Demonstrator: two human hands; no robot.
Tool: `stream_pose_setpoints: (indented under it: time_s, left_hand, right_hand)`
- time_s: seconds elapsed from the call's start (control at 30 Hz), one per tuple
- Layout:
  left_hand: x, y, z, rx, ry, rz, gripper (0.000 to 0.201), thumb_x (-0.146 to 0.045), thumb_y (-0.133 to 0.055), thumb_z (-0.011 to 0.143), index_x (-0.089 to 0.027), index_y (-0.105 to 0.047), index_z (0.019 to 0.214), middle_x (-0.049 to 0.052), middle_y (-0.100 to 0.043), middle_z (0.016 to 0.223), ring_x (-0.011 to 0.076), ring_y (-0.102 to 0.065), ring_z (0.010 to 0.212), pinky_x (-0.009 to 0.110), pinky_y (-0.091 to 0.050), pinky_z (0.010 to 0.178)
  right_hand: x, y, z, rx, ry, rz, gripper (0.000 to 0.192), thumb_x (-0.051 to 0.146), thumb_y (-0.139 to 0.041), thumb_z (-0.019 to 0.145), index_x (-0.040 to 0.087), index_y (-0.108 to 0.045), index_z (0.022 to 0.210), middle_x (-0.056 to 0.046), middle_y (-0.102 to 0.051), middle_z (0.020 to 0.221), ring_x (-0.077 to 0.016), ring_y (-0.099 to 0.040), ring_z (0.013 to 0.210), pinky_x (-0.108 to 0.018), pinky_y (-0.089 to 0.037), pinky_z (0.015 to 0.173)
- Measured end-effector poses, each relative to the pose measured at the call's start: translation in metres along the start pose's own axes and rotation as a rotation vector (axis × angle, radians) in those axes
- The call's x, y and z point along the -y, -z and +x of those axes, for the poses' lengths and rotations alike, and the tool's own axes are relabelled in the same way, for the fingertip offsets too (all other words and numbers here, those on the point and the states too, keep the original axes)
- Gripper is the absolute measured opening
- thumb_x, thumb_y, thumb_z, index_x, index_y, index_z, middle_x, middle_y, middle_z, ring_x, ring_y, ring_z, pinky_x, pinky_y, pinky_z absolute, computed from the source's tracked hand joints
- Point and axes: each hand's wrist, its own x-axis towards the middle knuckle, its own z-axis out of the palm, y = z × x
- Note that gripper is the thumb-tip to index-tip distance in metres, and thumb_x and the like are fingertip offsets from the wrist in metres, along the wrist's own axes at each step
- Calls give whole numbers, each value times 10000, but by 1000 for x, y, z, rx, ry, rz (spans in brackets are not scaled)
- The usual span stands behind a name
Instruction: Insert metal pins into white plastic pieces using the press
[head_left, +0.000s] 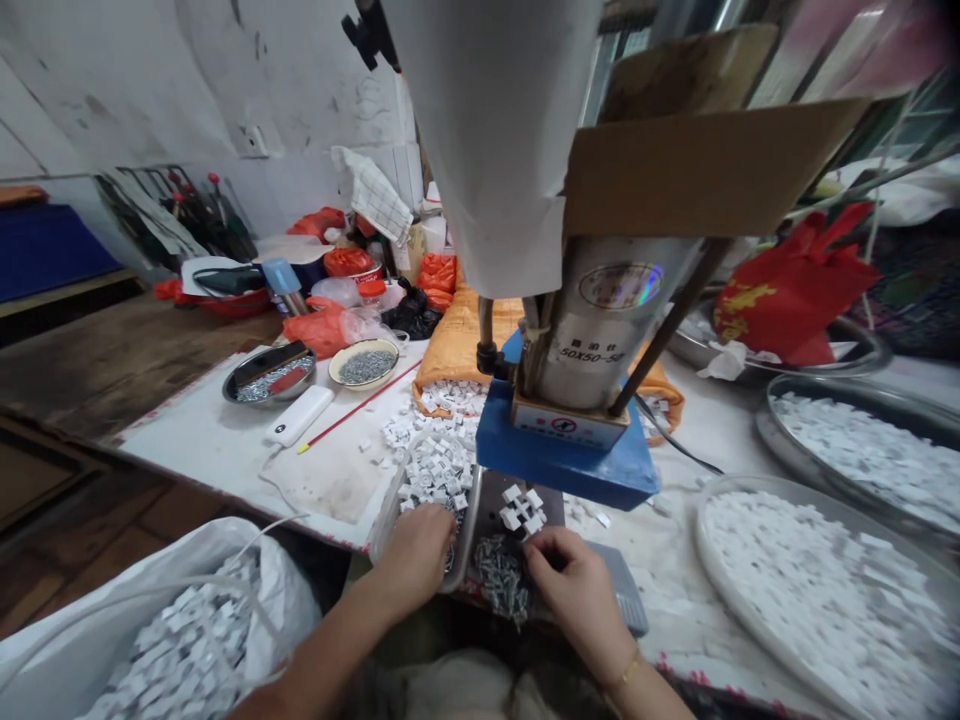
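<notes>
My left hand (411, 555) rests with curled fingers on the near rim of a clear tray (390, 500) heaped with small white plastic pieces (435, 465). My right hand (574, 585) reaches into a pile of small metal screws (501, 578) in front of the press, fingers pinched at the pile; whether it grips one I cannot tell. A few white pieces (523, 508) sit on the metal plate under the blue press base (559, 460). The press cylinder (600, 330) stands directly above.
Round metal pans (817, 590) of white pieces fill the right side. A plastic bag (172, 620) of white pieces lies at lower left. A bowl of screws (364, 363), a white power bank (300, 415), a red stick and cluttered bags stand behind.
</notes>
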Motion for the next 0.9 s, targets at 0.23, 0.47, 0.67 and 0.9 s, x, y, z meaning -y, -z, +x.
stream_pose_setpoints:
  time_s: [0.23,0.47,0.67,0.9]
  left_hand:
    - [-24,14,-6,-161,31,-545,162,-135,-445,837,-181,-592,787,19,-632,764,162,-580,740,246,-435,685]
    - [-68,16,-7,-79,-100,-673,136,-140,-522,797,-190,-648,798,4,-653,744,146,-581,712,238,-405,676]
    - [-64,7,-6,27,21,-852,138,-142,-473,802,-170,-569,707,-30,-548,615,114,-506,600,201,-372,558]
    - [-64,10,-11,-15,35,-786,117,-158,-505,792,-171,-575,698,-33,-524,595,114,-481,588,206,-347,551]
  right_hand:
    - [12,16,-13,65,-144,344,228,408,-667,675,190,-614,636,-19,-653,622,-174,-583,583,-263,-475,529]
    - [24,15,-14,118,-276,638,302,420,-778,569,194,-593,645,32,-595,586,-127,-522,522,-226,-421,471]
    - [20,7,-19,56,-183,657,254,385,-762,618,195,-600,666,-1,-627,624,-154,-566,571,-257,-466,518]
    - [22,12,-14,-35,-175,656,284,394,-780,586,199,-606,698,-23,-657,663,-183,-617,642,-284,-512,593]
